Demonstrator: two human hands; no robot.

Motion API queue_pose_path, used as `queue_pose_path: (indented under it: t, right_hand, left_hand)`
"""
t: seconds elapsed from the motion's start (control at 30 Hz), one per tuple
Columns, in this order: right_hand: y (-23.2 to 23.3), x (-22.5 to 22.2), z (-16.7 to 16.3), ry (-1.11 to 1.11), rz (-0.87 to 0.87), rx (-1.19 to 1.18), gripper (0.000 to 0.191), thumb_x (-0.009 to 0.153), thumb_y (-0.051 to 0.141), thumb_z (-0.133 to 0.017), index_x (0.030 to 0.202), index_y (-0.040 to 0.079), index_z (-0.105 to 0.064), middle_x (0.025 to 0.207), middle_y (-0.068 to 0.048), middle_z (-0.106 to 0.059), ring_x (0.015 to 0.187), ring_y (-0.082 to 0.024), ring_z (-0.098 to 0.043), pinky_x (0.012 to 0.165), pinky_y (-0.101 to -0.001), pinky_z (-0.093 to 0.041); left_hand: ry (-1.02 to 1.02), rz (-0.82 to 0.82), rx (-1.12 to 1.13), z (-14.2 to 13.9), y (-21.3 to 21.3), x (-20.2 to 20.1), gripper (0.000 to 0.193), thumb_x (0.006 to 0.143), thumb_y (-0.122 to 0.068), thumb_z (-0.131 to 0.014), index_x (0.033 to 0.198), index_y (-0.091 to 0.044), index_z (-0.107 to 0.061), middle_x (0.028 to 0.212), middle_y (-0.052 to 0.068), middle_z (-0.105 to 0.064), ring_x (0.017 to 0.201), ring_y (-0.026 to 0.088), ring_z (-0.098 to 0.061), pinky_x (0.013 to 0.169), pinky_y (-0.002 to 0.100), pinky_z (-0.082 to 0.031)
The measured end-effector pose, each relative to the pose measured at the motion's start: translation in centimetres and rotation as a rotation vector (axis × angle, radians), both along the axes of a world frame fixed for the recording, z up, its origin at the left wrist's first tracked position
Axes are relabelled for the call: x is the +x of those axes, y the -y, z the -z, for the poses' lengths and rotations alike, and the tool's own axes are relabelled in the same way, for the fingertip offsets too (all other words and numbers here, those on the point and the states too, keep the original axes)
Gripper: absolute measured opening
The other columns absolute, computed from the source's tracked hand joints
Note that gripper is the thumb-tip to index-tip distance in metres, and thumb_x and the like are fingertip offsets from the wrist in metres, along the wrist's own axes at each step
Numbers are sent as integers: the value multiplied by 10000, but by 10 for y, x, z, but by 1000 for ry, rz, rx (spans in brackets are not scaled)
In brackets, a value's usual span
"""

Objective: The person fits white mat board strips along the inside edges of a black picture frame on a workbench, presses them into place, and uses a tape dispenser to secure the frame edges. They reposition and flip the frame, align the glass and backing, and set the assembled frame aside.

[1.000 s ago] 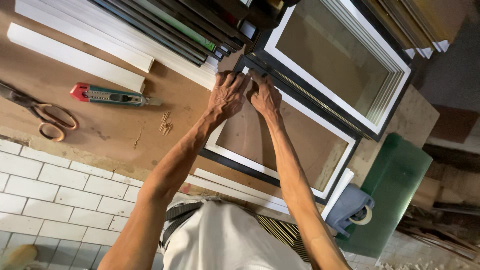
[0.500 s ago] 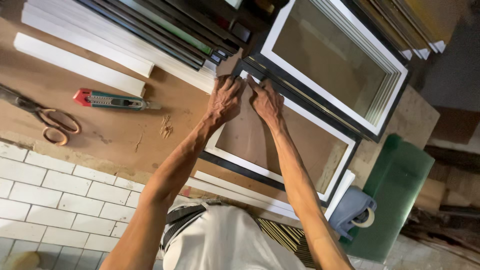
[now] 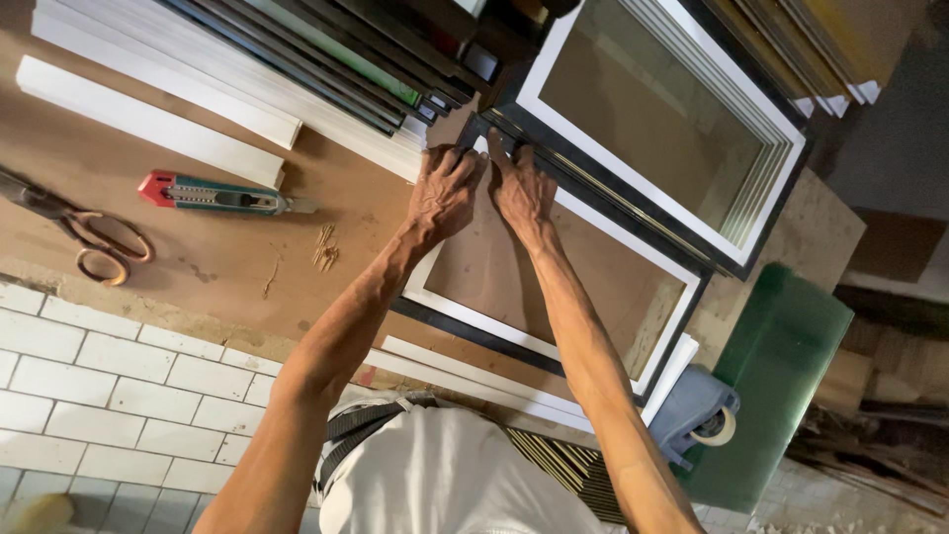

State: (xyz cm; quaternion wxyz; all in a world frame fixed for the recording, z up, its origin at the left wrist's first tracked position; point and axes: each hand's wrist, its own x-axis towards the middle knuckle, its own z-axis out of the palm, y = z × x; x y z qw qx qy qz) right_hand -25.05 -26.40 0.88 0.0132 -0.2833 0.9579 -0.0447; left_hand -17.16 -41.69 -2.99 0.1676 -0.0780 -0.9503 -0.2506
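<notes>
On the brown worktop (image 3: 198, 257), left hand (image 3: 445, 193) and right hand (image 3: 522, 188) — fingers curled — press the picture frame (image 3: 514, 341).

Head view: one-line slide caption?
Left hand and right hand press a corner of a black-and-white picture frame on a brown workbench.

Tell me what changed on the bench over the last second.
Hardly anything. Both hands, left and right, stay pressed side by side on the far corner of the black-and-white rectangular picture frame, fingers shifting only slightly. The red-and-green utility knife and the scissors lie where they were.
</notes>
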Motion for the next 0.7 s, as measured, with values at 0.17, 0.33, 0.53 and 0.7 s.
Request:
queue_pose_path:
  t: [0.17, 0.33, 0.53, 0.7]
  right_hand:
    - [0, 7, -2, -23, 41, 16, 545, 954, 128, -660, 1479, 239, -567, 1032, -180, -630, 644, -296, -680, 484, -440, -530]
    - [-33, 24, -14, -227, 19, 11, 468, 904, 127, -668, 1369, 177, -636, 1125, -156, -656, 814, -279, -709, 581, -416, -549]
    - [-178, 143, -45, 111, 354, -269, 490, 843, 69, -691, 1330, 127, -702, 1025, -102, -705, 774, -233, -683, 658, -336, -548]
    - [-312, 323, -47, 268, 805, -901, 415, 901, 24, -727, 1315, 44, -706, 1015, -33, -740, 850, -65, -642, 742, -217, -541]
  left_hand:
    - [-13, 0, 17, -7, 0, 0, 534, 859, -103, -637, 1385, -17, -610, 1305, 105, -574, 1258, 309, -503, 1090, 557, -361]
    - [-60, 10, 36, -10, 0, 2, 521, 869, -92, -592, 1385, -31, -615, 1289, 122, -599, 1262, 331, -514, 1083, 573, -369]
    - [-49, 145, -51, -13, 2, 7, 524, 929, -116, -602, 1444, -22, -595, 1395, 192, -563, 1312, 393, -492, 1136, 608, -352]
    - [-24, 264, -191, -14, -2, 25, 529, 979, -136, -610, 1493, -15, -579, 1482, 251, -533, 1353, 446, -473, 1179, 636, -339]
